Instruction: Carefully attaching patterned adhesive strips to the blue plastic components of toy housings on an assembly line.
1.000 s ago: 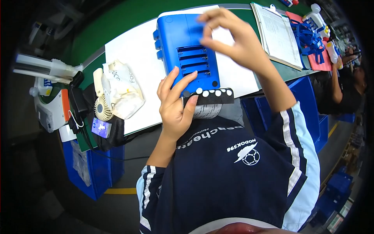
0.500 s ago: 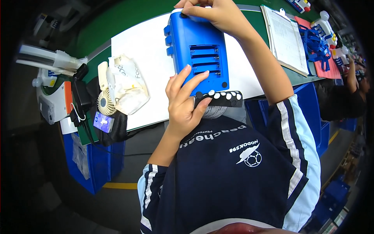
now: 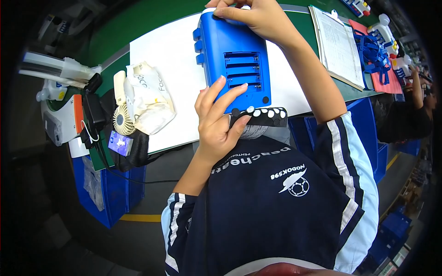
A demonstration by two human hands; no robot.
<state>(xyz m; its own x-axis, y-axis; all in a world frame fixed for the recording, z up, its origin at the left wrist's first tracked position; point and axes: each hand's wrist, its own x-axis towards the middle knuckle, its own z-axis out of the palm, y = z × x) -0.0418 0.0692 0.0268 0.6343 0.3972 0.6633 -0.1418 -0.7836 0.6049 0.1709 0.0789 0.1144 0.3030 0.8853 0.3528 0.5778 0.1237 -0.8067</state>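
The blue device (image 3: 235, 42) lies on the white sheet (image 3: 178, 48), its slotted battery bay (image 3: 242, 71) turned upward, with its long axis run from just short of twelve o'clock to just short of six. From the left hand (image 3: 215, 133) it is found at about one o'clock; from the right hand (image 3: 263, 22), at about seven. Neither hand is nearer, since the casing is touched by both. At the device's eleven o'clock corner, a small dark spot (image 3: 216, 17) is met by the right thumb, while the other right fingers are bent over the far edge; whether anything is pinched between them cannot be told. At the near end, the left index and middle fingers are spread apart and laid flat on the casing just beside the bay. A black strip (image 3: 266, 121) set with white dots is held under the left thumb, apparently against the folded fingers, and is stretched out toward three o'clock. The two hands are kept well apart, at opposite ends of the device. A dark round pad (image 3: 265, 100) is seen at the device's five o'clock corner, uncovered by either hand.
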